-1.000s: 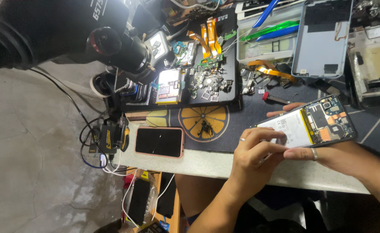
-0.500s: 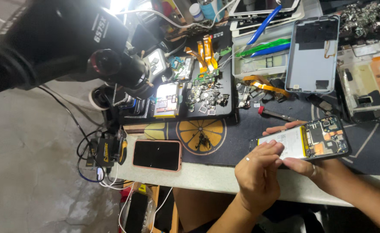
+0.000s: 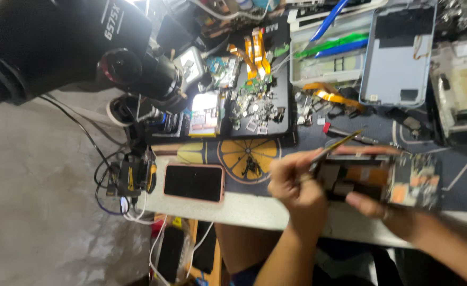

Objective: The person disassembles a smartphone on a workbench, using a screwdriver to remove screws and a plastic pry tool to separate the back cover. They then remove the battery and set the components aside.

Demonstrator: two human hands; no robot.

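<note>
Two bare forearms, ring on right hand [image 3: 387,212], no sleeves

There is just the one view, from a camera on the person's head, looking steeply down over the near edge of the cluttered workbench [image 3: 254,209] from close range, so both forearms run in from the bottom of the frame. It sits rolled to one side, with the bench edge slanting across the picture and bare grey floor [image 3: 37,212] filling the left third. A black microscope body [image 3: 58,42] bulks very near the lens at the upper left, while the hands come out blurred near the lower middle.
</note>
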